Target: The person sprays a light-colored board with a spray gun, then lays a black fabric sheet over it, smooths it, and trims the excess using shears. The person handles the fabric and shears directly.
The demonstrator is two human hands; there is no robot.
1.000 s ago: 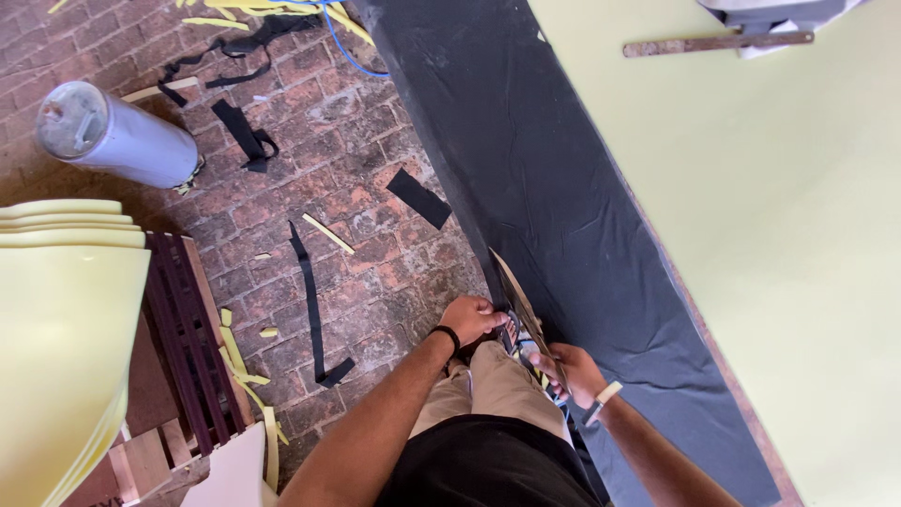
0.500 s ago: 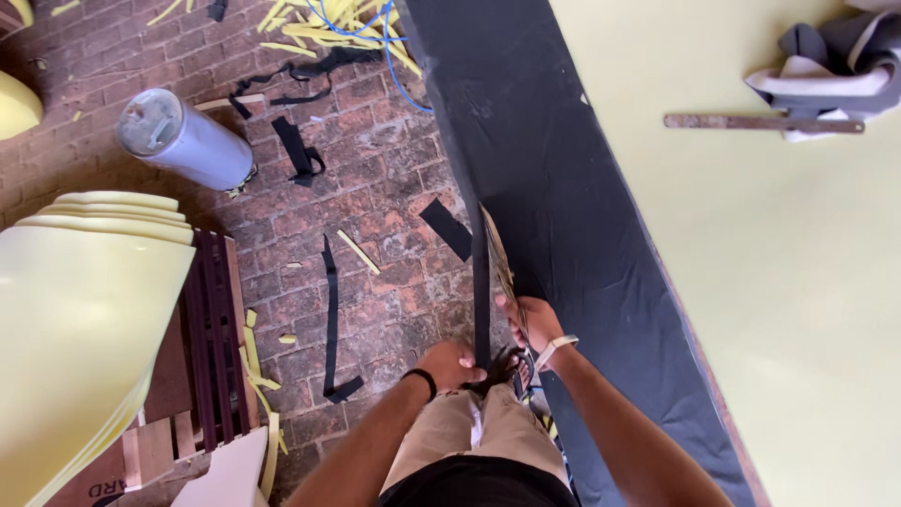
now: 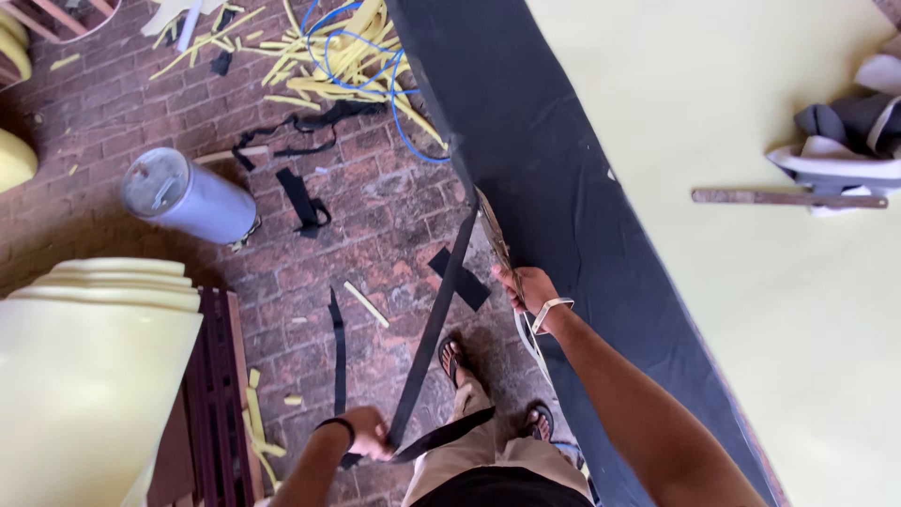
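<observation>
Fabric strip (image 3: 441, 310) — long, black, limp and light — stretches from the left hand (image 3: 368, 434), fisted around its near end, up the black sheet's (image 3: 563, 188) left edge, where the right hand (image 3: 527, 288) closes on something unclear.

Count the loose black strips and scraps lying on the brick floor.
4: a long tangled one by the yellow offcuts, a folded one beside the grey cylinder, a narrow one, and a flat piece. Others may be hidden.
</observation>
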